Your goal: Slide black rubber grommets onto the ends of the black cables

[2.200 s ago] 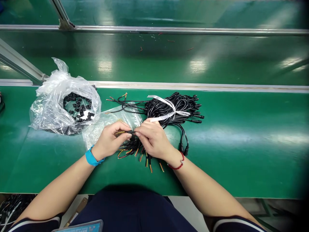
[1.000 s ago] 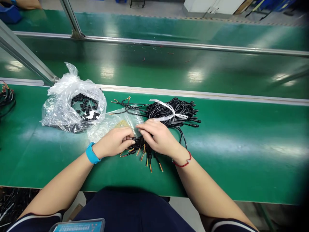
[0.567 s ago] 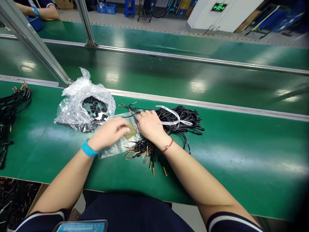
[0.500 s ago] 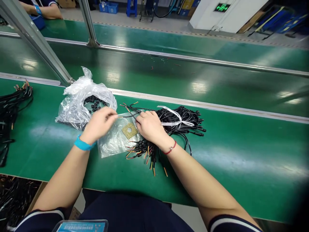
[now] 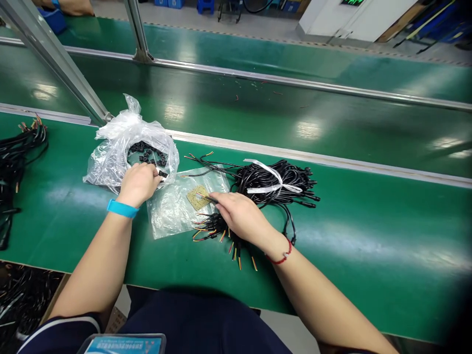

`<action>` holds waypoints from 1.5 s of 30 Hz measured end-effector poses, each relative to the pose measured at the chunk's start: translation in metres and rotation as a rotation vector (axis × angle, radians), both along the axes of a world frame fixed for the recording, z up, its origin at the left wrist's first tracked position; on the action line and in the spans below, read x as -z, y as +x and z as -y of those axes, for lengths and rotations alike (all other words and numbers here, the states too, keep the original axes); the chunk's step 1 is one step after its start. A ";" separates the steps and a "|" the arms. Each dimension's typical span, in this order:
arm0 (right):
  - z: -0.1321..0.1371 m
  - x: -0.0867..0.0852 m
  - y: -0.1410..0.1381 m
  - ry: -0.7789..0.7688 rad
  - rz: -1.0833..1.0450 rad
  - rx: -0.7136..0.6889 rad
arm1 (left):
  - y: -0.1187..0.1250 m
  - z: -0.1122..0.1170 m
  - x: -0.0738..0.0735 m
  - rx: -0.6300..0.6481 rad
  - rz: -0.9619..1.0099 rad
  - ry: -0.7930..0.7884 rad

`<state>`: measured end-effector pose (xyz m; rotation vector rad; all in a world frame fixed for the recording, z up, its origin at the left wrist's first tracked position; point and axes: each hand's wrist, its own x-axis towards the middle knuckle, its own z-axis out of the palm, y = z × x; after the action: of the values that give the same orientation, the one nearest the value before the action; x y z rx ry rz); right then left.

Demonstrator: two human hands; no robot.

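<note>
My left hand [image 5: 139, 183], with a blue band at the wrist, is at the front edge of a clear plastic bag [image 5: 110, 169]. Its fingers pinch a small black plastic part [image 5: 162, 174]. Similar black parts [image 5: 147, 151] lie inside the bag's opening. My right hand [image 5: 239, 214] grips a black cable [image 5: 210, 198] whose thin coloured wire ends point left. Below those ends, a yellowish sponge [image 5: 194, 201] with a central hole rests on a flat clear bag [image 5: 165, 216]. Beyond the right hand lies a bundle of black cables [image 5: 261, 182] tied with a white strip [image 5: 275, 188].
More cables with coloured wire ends [image 5: 214, 231] lie near my right hand. Another pile of black cables [image 5: 18, 162] is at the left. A metal post [image 5: 62, 64] slants up behind the bag. A box of cables [image 5: 25, 295] stands below the table edge.
My left hand has moved left from the wire ends to the bag's opening and taken a black part. My right hand has come nearer and now holds a cable end over the sponge.
</note>
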<state>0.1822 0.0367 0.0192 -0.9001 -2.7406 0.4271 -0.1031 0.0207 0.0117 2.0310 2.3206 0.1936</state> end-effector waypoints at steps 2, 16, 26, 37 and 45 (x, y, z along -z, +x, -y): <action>0.003 0.000 0.002 0.032 0.051 0.011 | 0.001 -0.001 -0.005 -0.063 0.060 -0.017; 0.001 0.003 -0.009 0.165 0.310 0.031 | 0.065 0.008 -0.013 0.179 0.541 0.257; -0.004 -0.002 -0.014 0.151 0.376 0.011 | 0.072 0.011 -0.016 0.252 0.659 0.318; 0.005 0.006 0.006 0.022 -0.338 0.222 | 0.079 0.008 -0.007 0.017 1.325 0.037; 0.008 0.008 0.004 0.111 -0.429 0.290 | 0.088 0.010 -0.005 -0.010 1.582 -0.141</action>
<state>0.1863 0.0288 0.0114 -1.0207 -2.1853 0.3592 -0.0150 0.0108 0.0168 0.9561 1.1968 1.0772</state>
